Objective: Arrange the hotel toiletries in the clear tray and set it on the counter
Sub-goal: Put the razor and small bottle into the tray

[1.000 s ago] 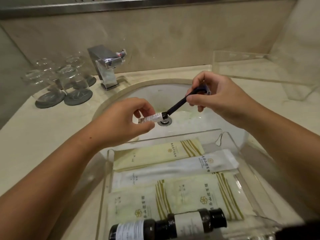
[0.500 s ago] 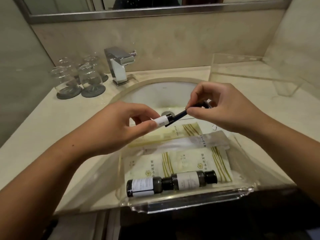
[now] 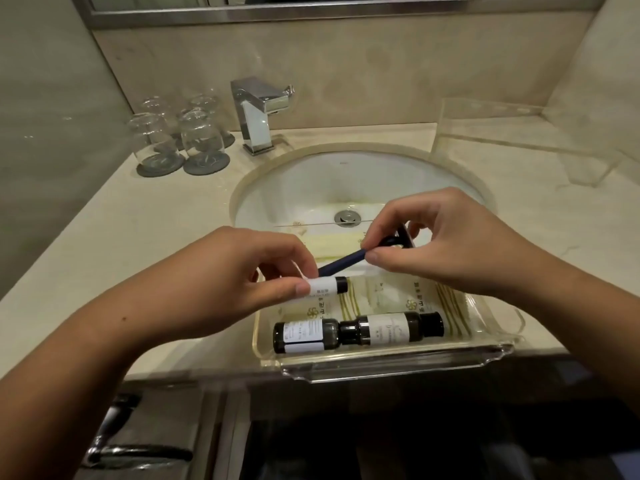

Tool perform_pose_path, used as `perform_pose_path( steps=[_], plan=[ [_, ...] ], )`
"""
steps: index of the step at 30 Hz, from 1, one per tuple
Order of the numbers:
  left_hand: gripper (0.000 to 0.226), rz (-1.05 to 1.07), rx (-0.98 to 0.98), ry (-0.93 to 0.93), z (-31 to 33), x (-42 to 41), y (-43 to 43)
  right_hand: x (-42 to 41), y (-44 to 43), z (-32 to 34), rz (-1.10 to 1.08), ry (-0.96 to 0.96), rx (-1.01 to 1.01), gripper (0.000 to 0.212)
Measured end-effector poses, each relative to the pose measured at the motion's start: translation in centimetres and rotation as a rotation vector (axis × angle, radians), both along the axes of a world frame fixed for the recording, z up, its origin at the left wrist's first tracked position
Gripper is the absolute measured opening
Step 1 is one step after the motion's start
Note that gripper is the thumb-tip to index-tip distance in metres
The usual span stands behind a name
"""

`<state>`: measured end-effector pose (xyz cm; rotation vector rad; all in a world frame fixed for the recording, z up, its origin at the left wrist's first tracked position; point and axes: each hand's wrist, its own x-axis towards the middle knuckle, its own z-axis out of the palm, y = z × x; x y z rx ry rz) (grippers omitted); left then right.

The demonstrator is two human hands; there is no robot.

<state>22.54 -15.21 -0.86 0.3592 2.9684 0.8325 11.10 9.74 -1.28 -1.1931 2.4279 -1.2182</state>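
A clear tray [image 3: 391, 365] rests across the front rim of the sink. In it lie pale green and white sachets [image 3: 398, 299] and two dark bottles [image 3: 356, 332] end to end along its near side. Above the tray, my left hand [image 3: 235, 282] pinches a small white tube with a black cap [image 3: 327, 285]. My right hand [image 3: 440, 247] pinches a dark blue razor [image 3: 346, 263] by its handle near the head, the handle slanting down toward the tube. Part of the razor head is hidden behind my right fingers.
A white oval sink [image 3: 346, 181] with a drain is set in the beige counter [image 3: 121, 244]. A chrome faucet [image 3: 259, 112] stands behind it. Several upturned glasses [image 3: 180, 133] on grey coasters sit at the back left. A clear acrylic stand [image 3: 519, 133] occupies the back right.
The view has pulled back and up. Both hands have come nearer, over the tray. The tube and razer handle, touching end to end before, now sit slightly apart, the tube level.
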Motion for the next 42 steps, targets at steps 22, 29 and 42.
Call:
perform_pose_path(
  steps=[22, 29, 42],
  plan=[
    [0.017, 0.049, -0.069, 0.169, -1.8, 1.0, -1.1, 0.7, -2.2, -1.7, 0.130, 0.165, 0.202, 0.009],
    [0.020, 0.054, -0.098, 0.145, -2.4, 0.8, -1.2, 1.1, -3.0, -1.8, 0.178, 0.238, 0.221, 0.013],
    [0.020, 0.048, -0.087, 0.156, -2.6, 0.6, -1.1, 0.8, -2.4, -1.9, 0.185, 0.216, 0.191, 0.019]
  ],
)
